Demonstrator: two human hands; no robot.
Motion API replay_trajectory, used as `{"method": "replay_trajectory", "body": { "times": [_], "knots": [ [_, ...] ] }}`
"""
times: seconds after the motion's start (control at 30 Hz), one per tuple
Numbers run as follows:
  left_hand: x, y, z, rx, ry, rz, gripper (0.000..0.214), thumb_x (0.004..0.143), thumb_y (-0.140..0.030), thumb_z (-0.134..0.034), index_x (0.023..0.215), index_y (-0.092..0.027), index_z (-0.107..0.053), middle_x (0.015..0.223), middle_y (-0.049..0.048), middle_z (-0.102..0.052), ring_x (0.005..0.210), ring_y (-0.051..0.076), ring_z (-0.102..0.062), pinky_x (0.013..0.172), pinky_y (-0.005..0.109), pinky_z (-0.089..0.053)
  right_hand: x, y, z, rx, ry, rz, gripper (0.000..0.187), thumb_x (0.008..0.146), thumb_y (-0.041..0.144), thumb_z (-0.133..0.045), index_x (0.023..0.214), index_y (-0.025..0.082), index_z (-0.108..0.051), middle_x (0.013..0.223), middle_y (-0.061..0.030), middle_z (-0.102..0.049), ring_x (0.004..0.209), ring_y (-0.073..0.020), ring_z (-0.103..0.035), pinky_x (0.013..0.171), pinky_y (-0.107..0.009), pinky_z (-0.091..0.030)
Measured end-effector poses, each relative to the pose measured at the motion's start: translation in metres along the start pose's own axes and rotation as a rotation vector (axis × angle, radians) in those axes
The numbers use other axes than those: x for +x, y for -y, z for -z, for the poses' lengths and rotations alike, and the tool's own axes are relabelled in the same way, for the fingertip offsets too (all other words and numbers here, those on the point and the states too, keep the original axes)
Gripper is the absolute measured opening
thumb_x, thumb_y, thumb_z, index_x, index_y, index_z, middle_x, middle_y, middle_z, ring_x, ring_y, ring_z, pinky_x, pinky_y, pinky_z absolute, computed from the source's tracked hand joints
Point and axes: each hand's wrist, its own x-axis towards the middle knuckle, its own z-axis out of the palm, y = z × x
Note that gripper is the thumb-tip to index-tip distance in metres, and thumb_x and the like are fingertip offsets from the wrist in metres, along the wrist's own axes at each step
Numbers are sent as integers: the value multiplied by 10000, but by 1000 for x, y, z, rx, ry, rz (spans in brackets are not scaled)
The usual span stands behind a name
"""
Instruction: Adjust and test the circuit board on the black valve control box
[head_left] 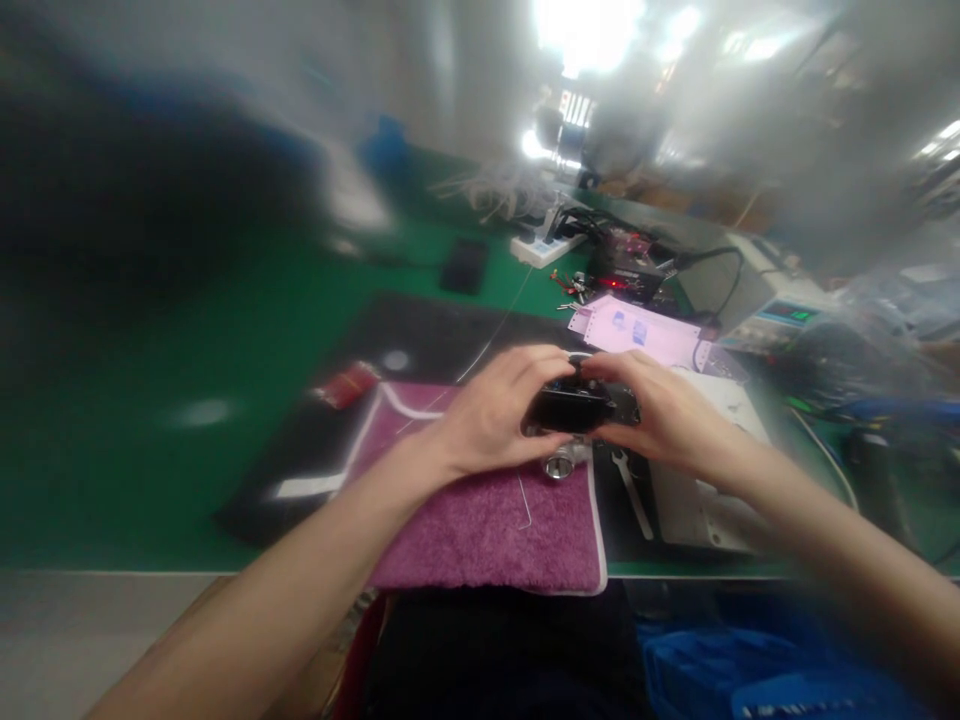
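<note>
Fingers of the left hand [491,412] and right hand [660,405] curl partway closed on opposite ends of a black boxy device [571,412], thumbs nearest the wearer, probably to steady it. Below sits a round metal fitting [559,464]; whether it is attached is unclear. The purple towel [491,545] likely cushions parts. A bent wire [526,510] lies there; an open-ended wrench [634,497] crowds the right forearm's side of the worktop [202,480].

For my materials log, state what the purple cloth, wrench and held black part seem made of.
Purple cloth: matte plush fabric; fuzzy pile. Wrench: likely steel; grey metallic sheen. Black part: plastic or coated metal; its smooth, dark face can't settle which.
</note>
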Motion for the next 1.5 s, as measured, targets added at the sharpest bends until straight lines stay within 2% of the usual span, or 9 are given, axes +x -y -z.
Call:
{"method": "replay_trajectory", "body": {
  "times": [0.23, 0.47, 0.73, 0.97, 1.13, 1.3, 1.5],
  "knots": [
    [3, 2, 6, 61, 47, -9, 665, 902, -387, -754, 1438, -154, -437, 1401, 159, -563, 1339, 285, -548, 1142, 459, -506, 1, -1, 0, 10, -8, 76, 734, 792, 120, -848, 1402, 180, -447, 1410, -105, -514, 1321, -237, -525, 1116, -364, -490],
    [7, 4, 7, 23, 34, 11, 677, 883, -403, -775, 1417, -153, -442, 1376, 154, -563, 1322, 266, -552, 1129, 430, -514, 5, -11, -6, -3, -35, 122, 819, 766, 165, -872, 1447, 165, -418, 1405, -125, -531, 1286, -272, -553, 1084, -416, -518],
    [7, -1, 8, 44, 30, 34, 654, 890, -403, -763, 1411, -152, -458, 1373, 153, -568, 1296, 276, -562, 1110, 439, -523, 3, -13, -7, -4, -47, 178, 696, 863, 199, -805, 1447, 132, -433, 1432, -140, -506, 1356, -254, -495, 1165, -384, -466],
    [7, -7, 7, 58, 13, 29, 603, 894, -351, -751, 1403, -189, -472, 1343, 143, -584, 1270, 286, -590, 1087, 448, -540, 5, -5, -1, -14, -34, 192, 534, 973, 265, -704, 1422, 139, -444, 1384, -151, -522, 1317, -274, -498, 1119, -419, -487],
    [6, -8, 7, 62, -3, 58, 609, 892, -363, -762, 1419, -230, -489, 1331, 128, -605, 1255, 291, -615, 1072, 452, -552, 9, -4, 6, -21, 17, 206, 549, 972, 274, -715, 1424, 164, -425, 1370, -139, -534, 1294, -276, -510, 1101, -413, -494],
    [4, -8, 7, 56, -12, 37, 612, 898, -367, -770, 1428, -228, -496, 1330, 129, -619, 1259, 286, -623, 1070, 439, -557, 12, 1, 12, -40, 58, 223, 515, 972, 243, -707, 1400, 139, -440, 1346, -145, -534, 1273, -288, -514, 1081, -423, -493],
    [3, -5, 5, -17, -11, 45, 617, 903, -367, -773, 1415, -190, -476, 1333, 148, -596, 1275, 269, -600, 1089, 445, -546, 8, -1, 6, -29, 49, 218, 572, 935, 209, -726, 1412, 133, -421, 1377, -155, -511, 1311, -288, -495, 1116, -425, -493]
  ]
}}
